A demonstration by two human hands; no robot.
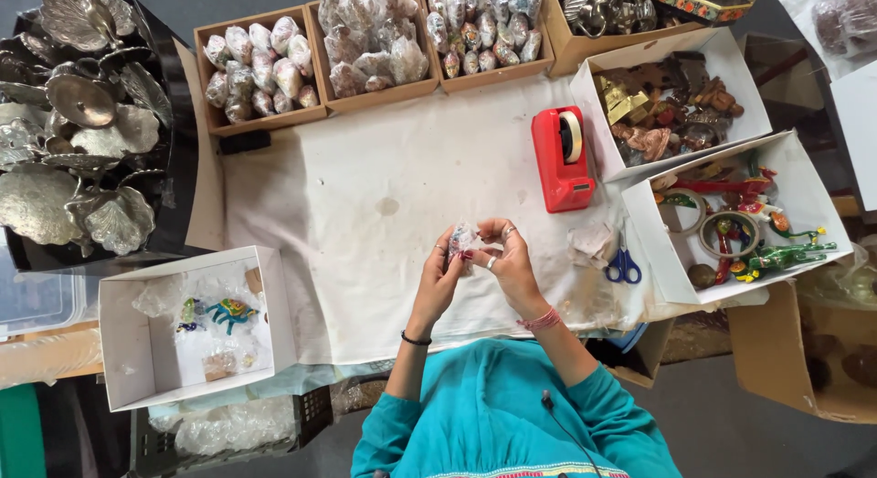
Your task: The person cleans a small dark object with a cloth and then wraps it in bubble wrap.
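Note:
A small item wrapped in clear bubble wrap (463, 237) is held between both hands over the white cloth (384, 204). My left hand (444, 270) pinches its left side. The fingers of my right hand (505, 257), with rings on them, close on its right side and top. A black band circles the left wrist and a red thread bracelet the right. Past the right hand stands a red tape dispenser (563, 158), and blue-handled scissors (624, 266) lie to the right.
Three brown boxes of wrapped items (265, 72) line the far edge. White boxes of colourful trinkets (731, 222) stand at the right, another white box (183, 323) at the near left. Silver leaf-shaped metal dishes (82, 122) pile at the far left.

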